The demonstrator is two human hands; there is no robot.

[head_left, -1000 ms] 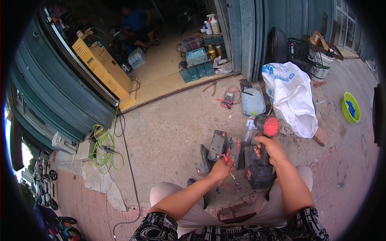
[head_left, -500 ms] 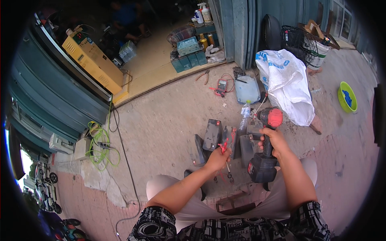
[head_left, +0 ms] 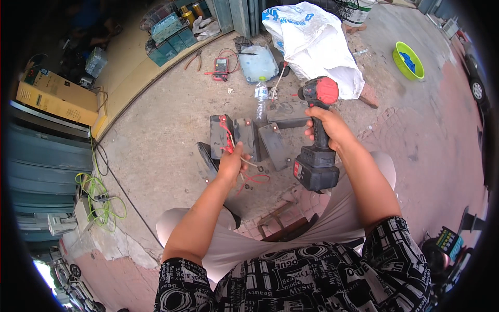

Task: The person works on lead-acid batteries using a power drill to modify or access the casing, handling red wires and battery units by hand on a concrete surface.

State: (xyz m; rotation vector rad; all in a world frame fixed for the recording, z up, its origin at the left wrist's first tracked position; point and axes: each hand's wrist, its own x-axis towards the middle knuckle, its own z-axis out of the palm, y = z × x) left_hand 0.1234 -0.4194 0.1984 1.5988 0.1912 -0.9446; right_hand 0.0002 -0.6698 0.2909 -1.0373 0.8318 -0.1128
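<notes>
My left hand [head_left: 232, 162] is closed around a bundle of red and pale cables [head_left: 228, 136], whose loose ends with ring lugs hang below and to the right of it. It is just in front of a black block-shaped battery [head_left: 219, 130] with red terminals. More batteries stand close by: a dusty one [head_left: 245, 136], a tilted one [head_left: 275, 146] and one lying farther back [head_left: 289, 111]. My right hand [head_left: 331, 127] grips the handle of a red and black cordless drill [head_left: 321, 93], held up to the right of the batteries, its chuck toward the left.
Behind the batteries are a plastic bottle [head_left: 261, 101], a pale blue jug [head_left: 258, 66], a red multimeter [head_left: 221, 67], pliers [head_left: 194, 60] and a white sack [head_left: 317, 47]. A green basin [head_left: 408, 61] stands at right. Green cable [head_left: 99, 200] lies at left. A metal frame [head_left: 283, 222] sits between my legs.
The view has turned, so the surroundings appear farther up and left. Both hands keep their hold. The cables' loose ends now spread out to the right below my left hand.
</notes>
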